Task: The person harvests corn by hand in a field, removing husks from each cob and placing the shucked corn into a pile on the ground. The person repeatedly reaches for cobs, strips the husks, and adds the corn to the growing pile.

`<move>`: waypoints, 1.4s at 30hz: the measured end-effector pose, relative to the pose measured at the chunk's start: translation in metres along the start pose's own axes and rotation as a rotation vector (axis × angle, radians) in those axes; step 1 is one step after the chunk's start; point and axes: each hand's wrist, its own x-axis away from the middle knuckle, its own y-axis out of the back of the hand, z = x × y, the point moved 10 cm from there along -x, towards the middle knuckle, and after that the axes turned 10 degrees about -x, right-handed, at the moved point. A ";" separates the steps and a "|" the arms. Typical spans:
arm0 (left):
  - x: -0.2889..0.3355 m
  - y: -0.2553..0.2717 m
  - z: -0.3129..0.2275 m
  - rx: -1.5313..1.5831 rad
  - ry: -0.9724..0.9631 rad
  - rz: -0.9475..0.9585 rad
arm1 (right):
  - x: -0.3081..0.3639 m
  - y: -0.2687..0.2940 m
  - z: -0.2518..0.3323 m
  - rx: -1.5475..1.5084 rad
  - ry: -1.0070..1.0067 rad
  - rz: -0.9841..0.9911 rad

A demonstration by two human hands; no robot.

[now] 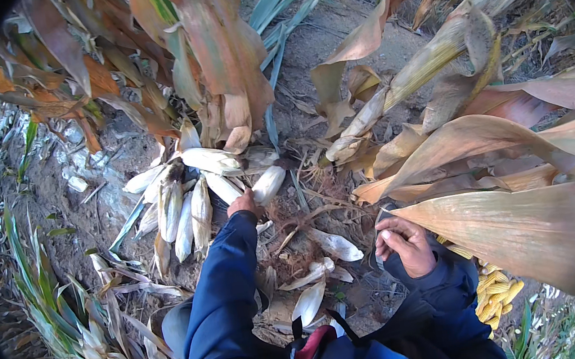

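Ears of corn in pale husks (183,215) lie in a heap on the soil, ahead and to the left. At the heap's right edge my left hand (241,204) closes on the lower end of a husked-over ear of corn (270,184); part of its fingers is hidden. My right hand (406,245) is held up at the right, apart from the heap, with its fingers curled toward the thumb. Whatever it may hold cannot be made out. A broad dry corn leaf (519,229) hangs just beside it.
Dry standing corn plants (212,51) rise at the far left. A thick cornstalk (431,59) leans across the far right. Bare yellow cobs (495,294) are piled at the near right. Loose husks (336,244) and brown silk (306,268) litter the soil before me.
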 end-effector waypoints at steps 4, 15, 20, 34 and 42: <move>0.030 0.062 -0.027 -0.072 -0.244 -0.031 | -0.010 -0.024 -0.008 0.043 0.012 0.084; 0.308 0.213 -0.073 -0.291 -0.865 -0.212 | -0.003 -0.139 -0.052 0.710 0.436 0.468; 0.391 0.240 -0.065 0.145 -1.060 -0.352 | 0.040 -0.163 -0.066 0.541 0.437 0.576; 0.346 0.206 -0.042 0.461 -0.219 -0.726 | 0.090 -0.125 -0.023 0.595 0.685 0.037; 0.345 0.223 -0.068 0.868 -0.557 -0.925 | 0.104 -0.135 -0.031 -0.117 0.431 0.226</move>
